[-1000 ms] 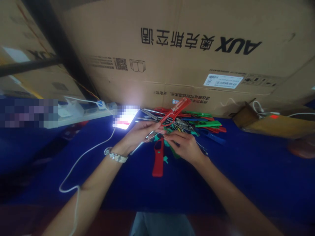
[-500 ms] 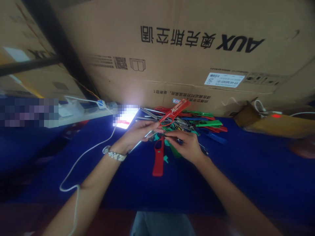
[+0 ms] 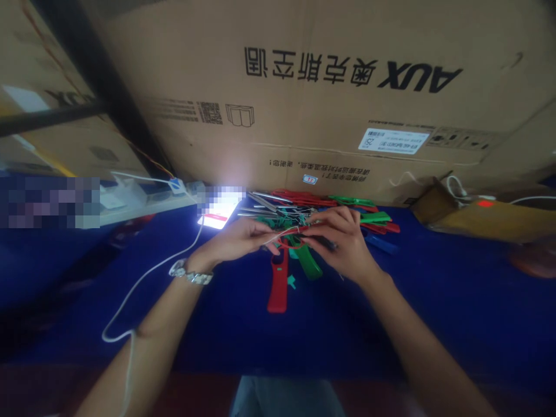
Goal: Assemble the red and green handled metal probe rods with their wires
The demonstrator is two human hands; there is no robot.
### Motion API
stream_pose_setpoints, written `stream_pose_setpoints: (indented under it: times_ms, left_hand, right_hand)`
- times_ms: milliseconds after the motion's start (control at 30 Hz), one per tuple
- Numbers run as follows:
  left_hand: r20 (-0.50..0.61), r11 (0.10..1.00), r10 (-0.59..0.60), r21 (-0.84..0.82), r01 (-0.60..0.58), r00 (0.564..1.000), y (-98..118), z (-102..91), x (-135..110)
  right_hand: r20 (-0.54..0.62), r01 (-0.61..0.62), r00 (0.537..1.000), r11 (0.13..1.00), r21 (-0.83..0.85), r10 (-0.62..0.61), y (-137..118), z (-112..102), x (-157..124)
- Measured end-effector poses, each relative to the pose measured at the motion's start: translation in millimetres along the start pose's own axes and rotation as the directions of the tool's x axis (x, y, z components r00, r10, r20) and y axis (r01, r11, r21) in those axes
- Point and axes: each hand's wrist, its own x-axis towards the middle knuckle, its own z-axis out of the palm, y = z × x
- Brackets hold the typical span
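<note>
Both hands meet over a blue cloth (image 3: 434, 301), just in front of a pile of red, green and blue plastic-handled tools (image 3: 360, 215) with metal rods. My left hand (image 3: 238, 238), a watch on its wrist, pinches the thin metal end of a red-handled tool (image 3: 290, 236). My right hand (image 3: 345, 238) is closed round the tool's other end, which its fingers mostly hide. Below the hands lie a loose red handle (image 3: 278, 285) and a green handle (image 3: 311, 264).
A large cardboard box (image 3: 330, 98) stands right behind the pile. A lit phone (image 3: 219, 209) lies at the left with a white cable (image 3: 143, 278) trailing toward me. A power strip (image 3: 143, 200) sits far left, a small cardboard tray (image 3: 482, 220) at the right.
The red-handled tool, which pointed up and right from my left hand, has come down level between both hands. My right hand moved up and forward to close on it.
</note>
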Motion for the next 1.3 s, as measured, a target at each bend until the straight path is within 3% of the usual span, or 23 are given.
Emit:
stream_pose_setpoints:
  times_ms: [133, 333, 833, 1033, 1300]
  left_hand:
    - [0.087, 1.000, 0.016, 0.001, -0.016, 0.996, 0.6, -4.0, -2.3]
    - [0.101, 0.999, 0.023, 0.038, -0.027, 0.995, 1.9, -7.3, -3.1]
    - [0.057, 0.996, -0.017, 0.090, 0.012, 0.998, -2.9, -8.0, -1.6]
    - [0.072, 0.982, -0.028, 0.188, 0.014, 0.997, -6.9, -12.3, -3.5]
    - [0.062, 0.986, -0.023, 0.167, 0.012, 0.998, -6.7, -10.8, -3.2]
  right_hand:
    - [0.054, -0.036, 0.998, 0.997, 0.068, 0.032, 6.4, -0.8, -2.4]
    - [0.094, -0.025, 0.996, 0.977, 0.213, 0.005, 10.7, -0.5, -4.0]
    - [0.240, 0.032, 0.970, 0.998, 0.061, -0.046, 5.6, -4.7, 2.9]
    - [0.310, 0.032, 0.950, 0.998, 0.063, -0.050, 7.0, -6.8, 9.0]
    - [0.273, 0.008, 0.962, 0.997, 0.083, -0.031, 10.1, -8.7, 3.4]
